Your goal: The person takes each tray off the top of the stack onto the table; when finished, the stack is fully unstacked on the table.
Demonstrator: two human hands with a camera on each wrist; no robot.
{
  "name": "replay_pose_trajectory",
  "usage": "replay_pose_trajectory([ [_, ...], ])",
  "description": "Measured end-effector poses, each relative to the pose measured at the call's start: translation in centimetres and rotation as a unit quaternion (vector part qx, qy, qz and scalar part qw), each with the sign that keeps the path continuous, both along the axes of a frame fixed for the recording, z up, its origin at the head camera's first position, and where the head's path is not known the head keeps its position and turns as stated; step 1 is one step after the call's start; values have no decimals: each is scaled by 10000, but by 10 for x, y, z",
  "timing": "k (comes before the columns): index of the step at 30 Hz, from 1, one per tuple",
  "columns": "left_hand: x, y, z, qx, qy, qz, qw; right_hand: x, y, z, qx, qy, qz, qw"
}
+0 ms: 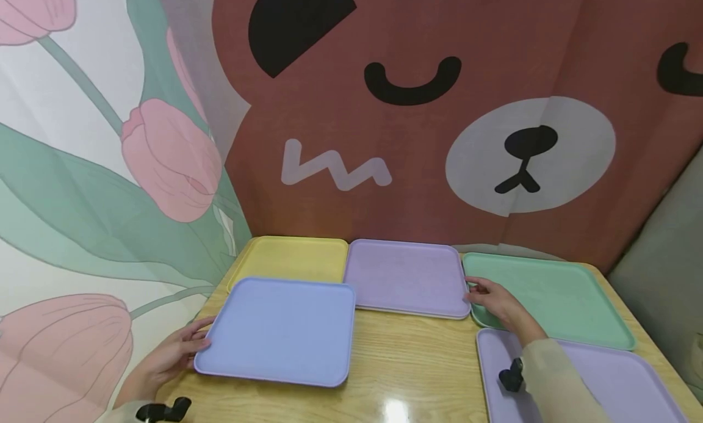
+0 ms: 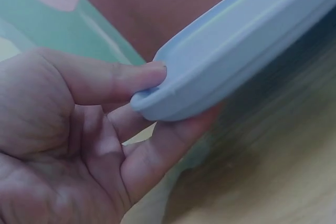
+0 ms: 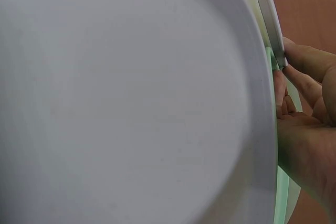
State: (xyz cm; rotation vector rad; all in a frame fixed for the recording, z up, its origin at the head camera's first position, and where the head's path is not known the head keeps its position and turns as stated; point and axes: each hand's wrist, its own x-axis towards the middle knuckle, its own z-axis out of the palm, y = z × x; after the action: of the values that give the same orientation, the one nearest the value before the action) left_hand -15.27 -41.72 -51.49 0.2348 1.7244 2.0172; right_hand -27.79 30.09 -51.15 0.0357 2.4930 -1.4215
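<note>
My left hand point(image 1: 171, 351) pinches the left edge of a light blue tray point(image 1: 282, 331). In the left wrist view the thumb point(image 2: 139, 77) lies on top of the rim with fingers underneath, and that end is raised off the table. The tray's far edge overlaps a yellow tray point(image 1: 296, 258) behind it. My right hand point(image 1: 500, 304) is at the right edge of a purple tray point(image 1: 406, 276) at the back middle. Seen from the right wrist, thumb and finger pinch that tray's corner; the other fingers are partly hidden behind the nearer tray's rim.
A green tray point(image 1: 555, 295) lies at the back right, under my right forearm. Nearer, a second purple tray point(image 1: 615, 374) occupies the right front. Bare wooden table point(image 1: 412, 362) shows between the blue and purple trays. A printed bear curtain point(image 1: 417, 215) hangs right behind the table.
</note>
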Motion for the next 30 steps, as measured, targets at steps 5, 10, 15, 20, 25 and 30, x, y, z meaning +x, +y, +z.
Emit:
replay_pose_trajectory([
  [5, 8, -13, 0, 73, -122, 2, 9999, 0, -1, 0, 11, -43, 29, 10000],
  [10, 13, -23, -1, 233, -201, -77, 9995, -1, -1, -1, 12, -43, 21, 10000],
  [15, 19, -30, 1, 330, -227, -81, 9992, 0, -1, -1, -28, -23, 10, 10000],
  [20, 24, -33, 4, 439, -330, -109, 9984, 0, -1, -1, -46, -50, -28, 10000],
  [25, 28, -36, 2, 418, -407, -79, 9983, -2, 0, -2, -25, -62, -4, 10000],
  [30, 29, -36, 3, 254, -424, -44, 9988, -2, 0, -2, 1, -104, -44, 9999],
])
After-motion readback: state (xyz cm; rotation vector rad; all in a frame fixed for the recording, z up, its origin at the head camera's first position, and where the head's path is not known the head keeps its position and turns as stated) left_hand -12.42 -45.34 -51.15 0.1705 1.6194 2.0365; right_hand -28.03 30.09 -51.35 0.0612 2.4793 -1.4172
